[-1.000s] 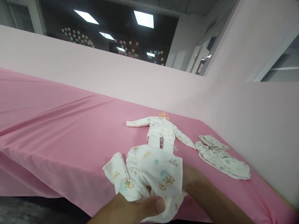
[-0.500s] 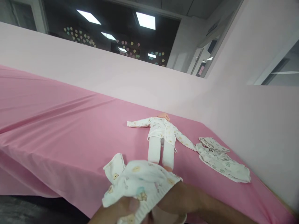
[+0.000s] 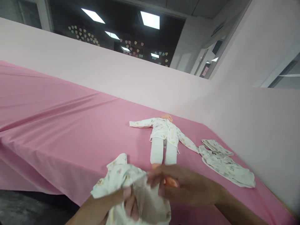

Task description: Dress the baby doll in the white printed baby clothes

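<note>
– Right hand [image 3: 187,184] has popped out of the printed garment [image 3: 123,175] since last frame, holding anything?
– Can't tell, too blurry. Left hand [image 3: 114,197]'s gripping the garment, bottom centre of frame.

No text is legible — a strip [image 3: 218,28] above the door [image 3: 198,63], perhaps a sign, is blurred.

Blurred right hand [image 3: 189,184], doll's foot [image 3: 172,182] partly behind it, patterned garment [image 3: 120,175] cropped at bottom

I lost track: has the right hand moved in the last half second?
Yes: the right hand has come up from the patterned garment, toward the doll's legs, which lie unmoved.
</note>
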A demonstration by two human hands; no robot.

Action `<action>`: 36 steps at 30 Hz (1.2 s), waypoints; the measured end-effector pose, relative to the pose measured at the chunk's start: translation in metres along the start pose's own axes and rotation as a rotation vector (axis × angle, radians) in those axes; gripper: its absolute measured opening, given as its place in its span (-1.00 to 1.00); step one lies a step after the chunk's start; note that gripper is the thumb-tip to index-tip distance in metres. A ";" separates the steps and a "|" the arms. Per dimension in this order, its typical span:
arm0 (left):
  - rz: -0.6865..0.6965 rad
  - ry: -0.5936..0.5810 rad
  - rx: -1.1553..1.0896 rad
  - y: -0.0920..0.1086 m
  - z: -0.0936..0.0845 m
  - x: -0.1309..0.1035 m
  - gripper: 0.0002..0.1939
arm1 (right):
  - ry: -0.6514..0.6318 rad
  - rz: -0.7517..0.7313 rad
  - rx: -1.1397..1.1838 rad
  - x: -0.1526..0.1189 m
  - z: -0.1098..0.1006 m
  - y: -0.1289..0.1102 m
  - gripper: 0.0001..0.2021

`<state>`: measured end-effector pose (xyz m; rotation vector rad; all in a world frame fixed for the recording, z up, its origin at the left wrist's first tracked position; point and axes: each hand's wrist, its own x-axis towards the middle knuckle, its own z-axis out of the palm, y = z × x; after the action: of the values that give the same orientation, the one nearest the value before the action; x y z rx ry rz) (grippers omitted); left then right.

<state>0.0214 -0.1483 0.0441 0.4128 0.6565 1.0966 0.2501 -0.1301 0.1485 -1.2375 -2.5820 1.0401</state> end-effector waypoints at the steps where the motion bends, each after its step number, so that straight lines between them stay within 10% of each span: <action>1: -0.004 0.001 -0.004 -0.002 0.004 0.004 -0.75 | 0.153 0.010 -0.108 0.003 0.001 0.009 -0.66; 3: -0.001 0.005 -0.021 -0.007 0.013 0.011 -0.77 | 0.303 -0.031 -0.386 0.009 0.005 0.029 -0.57; 10: -0.009 0.029 -0.097 -0.019 0.040 0.016 -0.91 | 0.094 -0.113 -0.677 0.027 0.003 0.062 -0.45; 18: -0.214 0.127 -0.244 -0.029 0.062 0.013 -0.62 | 0.068 -0.075 -0.584 0.035 -0.012 0.051 -0.61; 30: -0.301 -0.264 -0.402 -0.052 0.069 0.040 -0.49 | 0.156 0.108 0.050 0.022 -0.022 0.030 -0.71; 36: -0.220 -0.097 -0.311 -0.048 0.074 0.042 -0.45 | 0.074 0.200 0.155 0.021 -0.009 0.004 -0.63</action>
<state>0.1161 -0.1288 0.0584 0.1210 0.4247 0.9424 0.2426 -0.1085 0.1490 -1.4856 -2.3108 1.1797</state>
